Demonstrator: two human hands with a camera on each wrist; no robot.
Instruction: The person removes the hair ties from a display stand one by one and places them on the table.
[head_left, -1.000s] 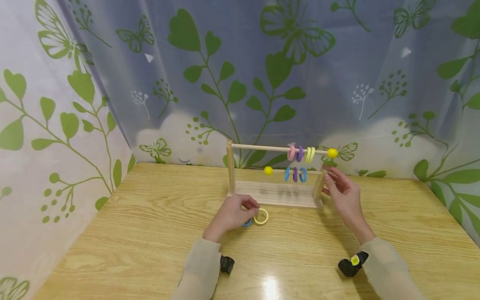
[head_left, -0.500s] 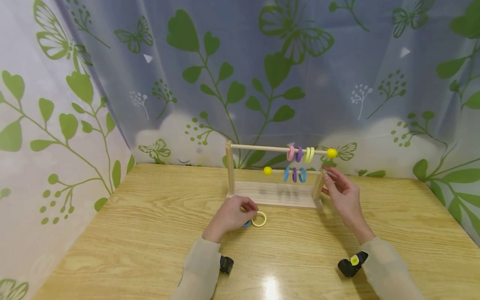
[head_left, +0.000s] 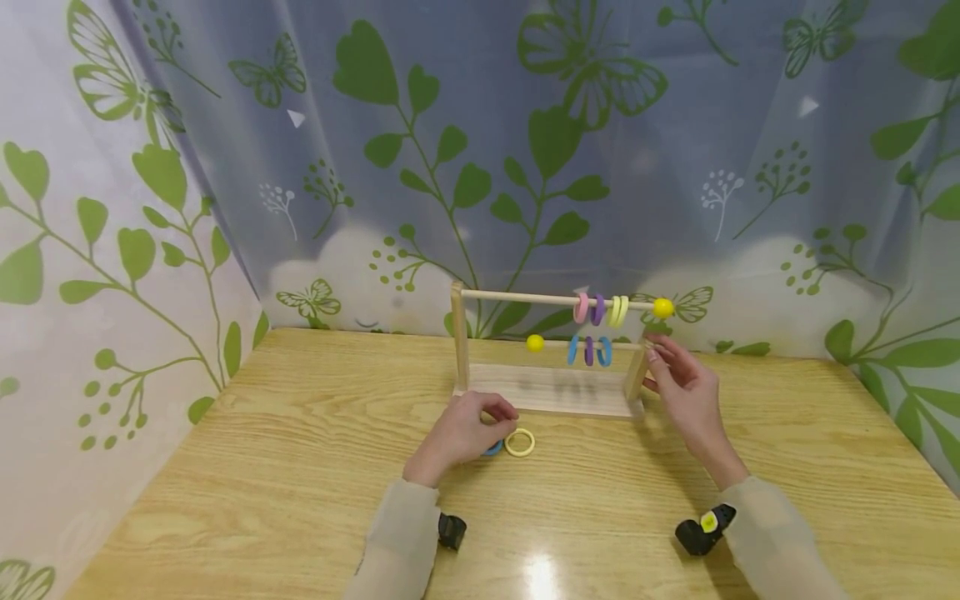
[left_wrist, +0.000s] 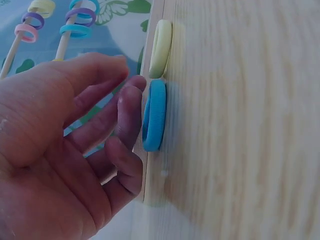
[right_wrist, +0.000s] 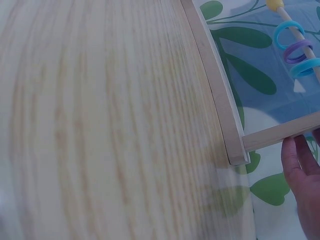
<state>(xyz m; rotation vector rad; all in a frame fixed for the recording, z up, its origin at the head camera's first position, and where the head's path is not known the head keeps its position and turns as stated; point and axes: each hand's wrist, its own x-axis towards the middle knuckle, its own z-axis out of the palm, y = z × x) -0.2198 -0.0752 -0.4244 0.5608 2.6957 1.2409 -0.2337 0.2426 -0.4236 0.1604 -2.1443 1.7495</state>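
My left hand (head_left: 468, 429) hovers over the tabletop with bent fingers and nothing between thumb and fingertips. Close by its fingertips lie a pale yellow ring (head_left: 520, 442) and a blue ring (left_wrist: 156, 117), side by side; the hand partly hides the blue one in the head view. A wooden ring stand (head_left: 555, 392) stands behind them. My right hand (head_left: 686, 383) holds the stand's short right post (right_wrist: 280, 131), thumb in front and fingers behind. Pink (head_left: 581, 308), purple (head_left: 597, 309) and yellow rings (head_left: 618, 311) hang on the upper rod; blue and purple rings (head_left: 589, 351) hang on the lower.
Each rod ends in a yellow ball, the upper one (head_left: 663, 308) at right and the lower one (head_left: 535, 342) at left. A wood-grain table (head_left: 315, 450) reaches back to a leaf-patterned curtain (head_left: 480, 167). Both wrists wear black cameras (head_left: 452, 531).
The yellow ring has slid slightly toward me on the table, and my left fingertips now sit just off it. My right hand keeps its hold on the stand; the hung rings look unchanged.
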